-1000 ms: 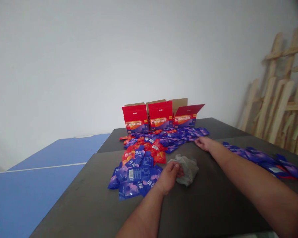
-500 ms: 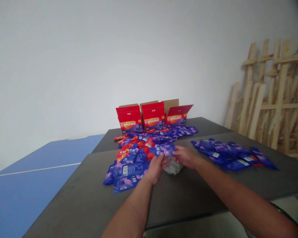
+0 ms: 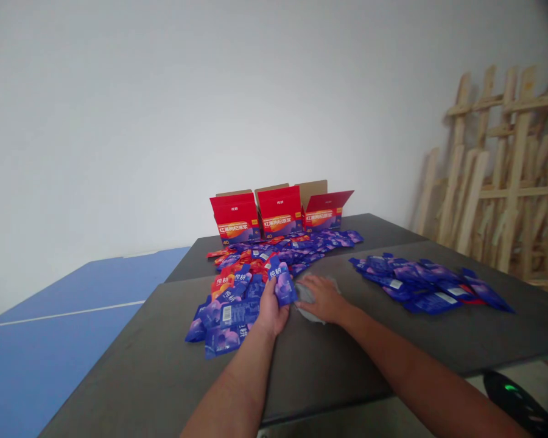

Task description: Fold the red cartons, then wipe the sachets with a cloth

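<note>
My left hand (image 3: 273, 309) is closed on a blue-purple pouch (image 3: 282, 282), tilted upright with its printed front showing. To the right, my right hand (image 3: 323, 298) is closed over a crumpled grey cloth (image 3: 318, 316) on the dark table, palm down; the cloth is partly hidden under it. Beside my left hand spreads a pile of blue pouches (image 3: 237, 313), with red-orange pouches (image 3: 223, 281) mixed in farther back. More blue pouches (image 3: 413, 283) and a bit of red lie heaped on the right of the table.
Three red printed cartons, a left one (image 3: 237, 219), a middle one (image 3: 281, 213) and a right one (image 3: 325, 213), stand with raised flaps at the back. A blue table (image 3: 73, 340) is at left. Wooden frames (image 3: 506, 182) lean against the wall at right.
My right hand has let go of the pouch and come down onto the grey cloth. The pouch, held in my left hand, has turned from lying sideways to upright and shifted slightly left.
</note>
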{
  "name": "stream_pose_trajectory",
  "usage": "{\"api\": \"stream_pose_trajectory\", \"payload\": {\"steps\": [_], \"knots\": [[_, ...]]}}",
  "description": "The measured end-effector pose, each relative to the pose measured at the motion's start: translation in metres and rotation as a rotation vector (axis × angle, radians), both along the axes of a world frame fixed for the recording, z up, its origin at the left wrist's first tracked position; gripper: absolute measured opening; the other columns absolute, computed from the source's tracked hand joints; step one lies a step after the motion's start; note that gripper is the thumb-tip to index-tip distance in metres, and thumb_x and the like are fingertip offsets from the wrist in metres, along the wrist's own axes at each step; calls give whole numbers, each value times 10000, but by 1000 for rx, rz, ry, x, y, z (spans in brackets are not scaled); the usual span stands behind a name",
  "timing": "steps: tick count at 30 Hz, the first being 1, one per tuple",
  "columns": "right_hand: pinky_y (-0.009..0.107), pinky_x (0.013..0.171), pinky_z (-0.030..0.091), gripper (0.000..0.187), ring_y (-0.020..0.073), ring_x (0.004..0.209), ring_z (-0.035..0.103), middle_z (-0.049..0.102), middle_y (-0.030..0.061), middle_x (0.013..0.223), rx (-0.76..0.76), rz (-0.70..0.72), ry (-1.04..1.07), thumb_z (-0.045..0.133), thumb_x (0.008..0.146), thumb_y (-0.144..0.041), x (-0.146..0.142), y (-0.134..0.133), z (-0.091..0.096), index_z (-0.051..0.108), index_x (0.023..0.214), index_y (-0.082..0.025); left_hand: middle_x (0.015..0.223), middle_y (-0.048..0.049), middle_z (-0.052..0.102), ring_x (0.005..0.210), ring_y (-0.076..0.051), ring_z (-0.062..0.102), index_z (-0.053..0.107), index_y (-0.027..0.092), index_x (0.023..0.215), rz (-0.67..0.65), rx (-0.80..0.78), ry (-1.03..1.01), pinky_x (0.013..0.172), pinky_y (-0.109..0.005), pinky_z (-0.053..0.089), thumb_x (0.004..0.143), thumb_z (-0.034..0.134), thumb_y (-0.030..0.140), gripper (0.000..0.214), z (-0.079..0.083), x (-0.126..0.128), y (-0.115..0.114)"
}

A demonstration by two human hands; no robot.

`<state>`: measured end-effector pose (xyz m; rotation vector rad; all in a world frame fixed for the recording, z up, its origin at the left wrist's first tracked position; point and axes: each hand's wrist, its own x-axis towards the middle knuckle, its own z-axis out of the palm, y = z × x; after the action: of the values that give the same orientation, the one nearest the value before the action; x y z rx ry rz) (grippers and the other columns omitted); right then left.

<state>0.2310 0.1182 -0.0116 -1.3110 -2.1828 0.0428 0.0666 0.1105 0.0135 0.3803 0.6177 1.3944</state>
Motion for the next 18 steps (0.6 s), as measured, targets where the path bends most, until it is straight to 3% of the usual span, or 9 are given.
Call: {"api": "stream_pose_trajectory", "payload": {"steps": [2,4,6,8,11,14,18], "knots": [[424,957,399,558,284,1104,543,605,120,1192,-68,9,-126,676,764,-462,-4,-2,0,579,1254,-214,927,-92,709,809,-165,680,651,120,1008,-44,6,-43,794,-294,554,912,512,282,234,2,-2,0],[367,886,428,368,248,1007,579,636,101,1060,-106,-7,-152,609,825,-373,-3,-2,3,624,1147,-194,986,-106,708,877,-203,684,640,123,1059,-70,14,-59,801,-340,559,918,500,296,264,3,-3,-1],[331,828,441,228,217,929,589,632,88,971,-69,-48,-77,504,878,-279,3,0,6,640,1032,-178,1023,-98,704,932,-220,679,626,141,1099,-63,-6,-58,805,-360,559,915,511,301,270,3,-4,-1],[330,799,448,215,209,888,580,621,86,937,40,-65,40,450,897,-246,11,-1,8,629,992,-176,1014,-72,706,924,-204,677,624,164,1111,-46,-29,-50,800,-352,557,907,534,308,265,3,-4,-1],[349,790,445,205,212,863,556,614,87,911,241,76,82,463,902,-257,17,-8,8,628,1001,-189,990,-50,708,862,-168,674,638,176,1108,-94,-13,-55,781,-306,547,900,550,351,286,3,-5,-3],[337,764,421,189,195,815,523,599,68,876,396,308,-75,510,897,-277,10,-19,6,650,1009,-218,936,-75,707,831,-183,672,657,150,1089,-272,33,-55,775,-303,537,888,534,465,393,2,-5,-5],[310,735,393,173,171,762,491,572,50,840,481,355,-164,516,901,-270,-5,-27,6,674,955,-225,920,-96,702,865,-235,676,661,149,1089,-465,54,-6,787,-345,528,858,525,565,495,1,-2,-10]]}}
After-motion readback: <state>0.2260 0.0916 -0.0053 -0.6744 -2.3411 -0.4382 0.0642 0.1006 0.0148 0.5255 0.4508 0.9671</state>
